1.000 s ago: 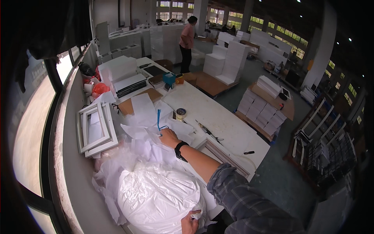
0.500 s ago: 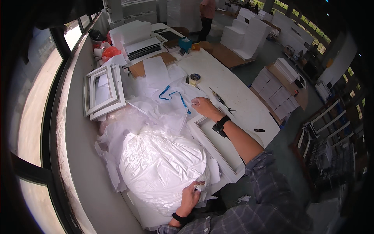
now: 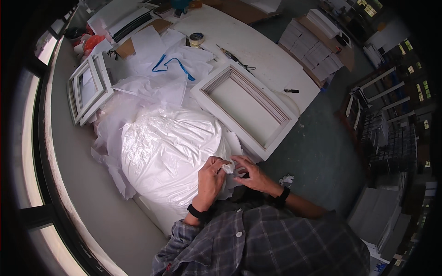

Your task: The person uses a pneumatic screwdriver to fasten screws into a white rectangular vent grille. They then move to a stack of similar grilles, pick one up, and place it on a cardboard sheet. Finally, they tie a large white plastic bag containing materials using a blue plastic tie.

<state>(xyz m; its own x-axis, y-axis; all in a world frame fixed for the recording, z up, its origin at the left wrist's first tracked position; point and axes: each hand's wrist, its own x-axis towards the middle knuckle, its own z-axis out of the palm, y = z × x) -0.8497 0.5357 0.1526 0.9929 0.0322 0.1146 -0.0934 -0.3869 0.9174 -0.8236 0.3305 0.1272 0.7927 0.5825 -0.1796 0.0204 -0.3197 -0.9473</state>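
Observation:
Close to my body, my left hand [image 3: 210,180] pinches a small crumpled white wad [image 3: 228,169]; whether it is cloth, tissue or plastic cannot be told. My right hand [image 3: 254,178] reaches in from the other side, fingers curved and apart, its fingertips at the wad's edge. Left of both hands bulges a large, shiny white plastic bag [image 3: 172,149], full and rounded. A deep white rectangular frame [image 3: 283,124] with a pale panel inside lies on the table [image 3: 258,43], beyond my right hand.
White frames [image 3: 87,89] lean by the window wall. Thin wrapping sheets [image 3: 152,62] spread behind the bag, with a blue strap [image 3: 186,73] on them. A tape roll [image 3: 196,38], a pen-like tool [image 3: 232,56] and a black object [image 3: 291,91] lie on the table.
My right hand has come back from over the table and frame to meet my left hand at the white wad. The view has shifted, so the frame now shows whole.

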